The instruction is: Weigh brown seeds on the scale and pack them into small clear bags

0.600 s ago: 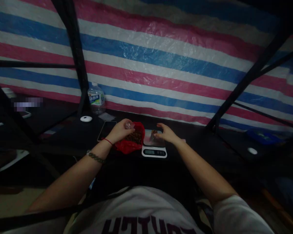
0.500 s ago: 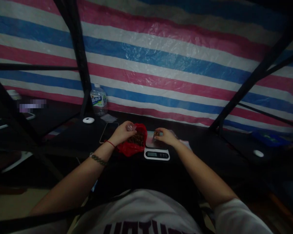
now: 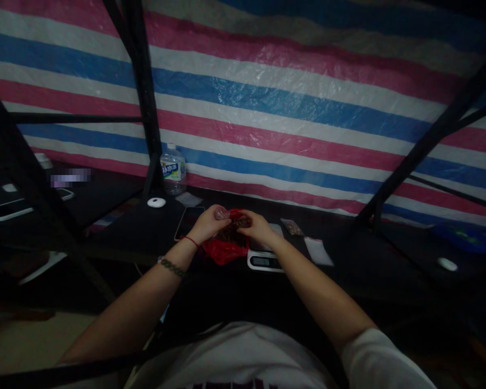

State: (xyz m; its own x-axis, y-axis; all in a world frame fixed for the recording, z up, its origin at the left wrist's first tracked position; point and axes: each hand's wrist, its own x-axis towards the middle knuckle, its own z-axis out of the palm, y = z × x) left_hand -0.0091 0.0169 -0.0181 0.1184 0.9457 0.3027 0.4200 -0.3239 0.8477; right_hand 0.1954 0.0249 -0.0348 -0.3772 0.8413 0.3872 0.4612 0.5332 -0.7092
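Over the open red plastic bag (image 3: pixel 227 246) of dark bits, beside the kitchen scale (image 3: pixel 265 260), the left hand (image 3: pixel 208 222) pinches a small clear pouch (image 3: pixel 222 214). The right hand (image 3: pixel 256 227) has its fingers curled into the bag, grasping what I cannot tell; in this dim light, bits could drop onto the black table (image 3: pixel 154 232).

A dark table (image 3: pixel 348 270) carries a red bag (image 3: pixel 225 249) beside a white scale (image 3: pixel 265 261), a phone (image 3: pixel 187 221), a water bottle (image 3: pixel 173 170) at the far edge, and a white packet (image 3: pixel 318 251).
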